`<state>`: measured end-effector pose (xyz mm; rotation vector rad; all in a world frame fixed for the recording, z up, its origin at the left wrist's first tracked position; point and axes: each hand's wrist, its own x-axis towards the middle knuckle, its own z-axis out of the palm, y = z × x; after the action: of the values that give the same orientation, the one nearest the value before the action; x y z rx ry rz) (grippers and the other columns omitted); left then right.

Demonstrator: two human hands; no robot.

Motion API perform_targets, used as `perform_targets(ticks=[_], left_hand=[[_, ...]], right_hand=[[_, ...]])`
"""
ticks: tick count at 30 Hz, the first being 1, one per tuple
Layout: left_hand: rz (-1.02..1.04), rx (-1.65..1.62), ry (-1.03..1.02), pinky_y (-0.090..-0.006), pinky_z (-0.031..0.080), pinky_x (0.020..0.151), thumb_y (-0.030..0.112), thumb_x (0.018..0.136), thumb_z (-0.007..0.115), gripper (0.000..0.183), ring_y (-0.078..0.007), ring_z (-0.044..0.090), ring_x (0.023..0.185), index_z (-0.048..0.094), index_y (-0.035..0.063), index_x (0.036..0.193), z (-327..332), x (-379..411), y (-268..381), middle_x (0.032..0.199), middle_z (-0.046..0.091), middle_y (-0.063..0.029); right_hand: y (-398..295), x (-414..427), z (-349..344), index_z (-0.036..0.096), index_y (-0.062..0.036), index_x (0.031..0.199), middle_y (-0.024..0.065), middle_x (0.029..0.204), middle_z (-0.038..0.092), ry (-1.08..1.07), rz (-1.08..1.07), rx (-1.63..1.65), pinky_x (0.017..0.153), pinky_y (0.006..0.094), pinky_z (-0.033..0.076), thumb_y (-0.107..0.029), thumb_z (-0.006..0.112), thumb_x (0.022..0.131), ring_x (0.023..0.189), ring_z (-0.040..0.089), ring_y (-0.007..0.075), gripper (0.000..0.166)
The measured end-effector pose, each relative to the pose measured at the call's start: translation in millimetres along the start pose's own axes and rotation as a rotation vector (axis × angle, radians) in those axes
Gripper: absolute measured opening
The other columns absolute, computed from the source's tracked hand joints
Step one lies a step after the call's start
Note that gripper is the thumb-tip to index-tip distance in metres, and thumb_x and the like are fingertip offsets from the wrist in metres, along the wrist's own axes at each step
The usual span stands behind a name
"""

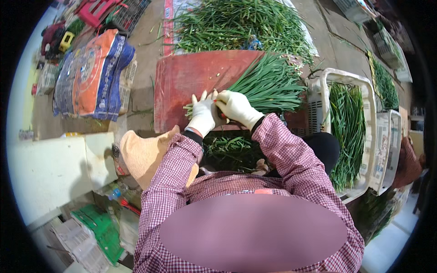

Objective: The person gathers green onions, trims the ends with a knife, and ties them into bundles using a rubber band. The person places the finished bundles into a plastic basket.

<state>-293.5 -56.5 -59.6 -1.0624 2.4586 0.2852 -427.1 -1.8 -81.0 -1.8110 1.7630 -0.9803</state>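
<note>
A bundle of long green leafy stalks, like garlic chives (269,85), lies on the red board (181,78), its pale cut ends to the left and its leaves fanned to the right. My left hand (204,111), in a white glove with bare fingertips, rests on the bundle near the cut ends, fingers spread. My right hand (235,104), gloved the same way, is closed beside it over the stalks, its fingers pinching something small and red, perhaps a tie or band. The exact grip is partly hidden by the gloves.
Loose greens (235,24) are heaped on a sheet beyond the board. At right stands a white plastic crate (370,136) holding bundled greens (346,129). A stuffed blue and orange sack (92,75) lies at left. Below it are white panels (51,170) and a green crate piece (99,228).
</note>
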Motion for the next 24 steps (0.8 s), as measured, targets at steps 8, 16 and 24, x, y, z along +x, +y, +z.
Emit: perform_targets(ticks=[8, 16, 24], left_hand=[[0.105, 0.152, 0.458, -0.0417, 0.056, 0.085, 0.050, 0.073, 0.074, 0.088, -0.0341, 0.066, 0.104, 0.043, 0.0086, 0.144, 22, 10, -15, 0.119, 0.060, -0.0147], [-0.106, -0.019, 0.291, -0.0418, 0.056, 0.078, 0.032, 0.080, 0.071, 0.071, -0.0330, 0.067, 0.098, 0.044, 0.0008, 0.137, 35, 9, 19, 0.106, 0.065, -0.0149], [-0.152, -0.246, 0.088, -0.0459, 0.054, 0.088, 0.046, 0.067, 0.088, 0.082, -0.0358, 0.066, 0.108, 0.047, 0.0061, 0.125, 9, 22, -4, 0.118, 0.064, -0.0180]], right_hand=[[-44, 3, -37, 0.066, -0.0068, 0.089, 0.0139, 0.086, 0.066, 0.145, -0.078, 0.110, 0.071, 0.0433, 0.053, -0.019, 0.068, 0.087, 0.081, 0.066, 0.0369, 0.013], [-15, -43, 0, 0.067, -0.0072, 0.091, 0.0112, 0.086, 0.066, 0.133, -0.012, -0.011, 0.071, 0.0378, 0.054, -0.015, 0.069, 0.086, 0.080, 0.067, 0.0318, 0.009], [-27, -58, -44, 0.069, -0.0086, 0.105, 0.0134, 0.102, 0.071, 0.313, 0.105, 0.198, 0.079, 0.0393, 0.056, -0.017, 0.068, 0.088, 0.092, 0.069, 0.0331, 0.020]])
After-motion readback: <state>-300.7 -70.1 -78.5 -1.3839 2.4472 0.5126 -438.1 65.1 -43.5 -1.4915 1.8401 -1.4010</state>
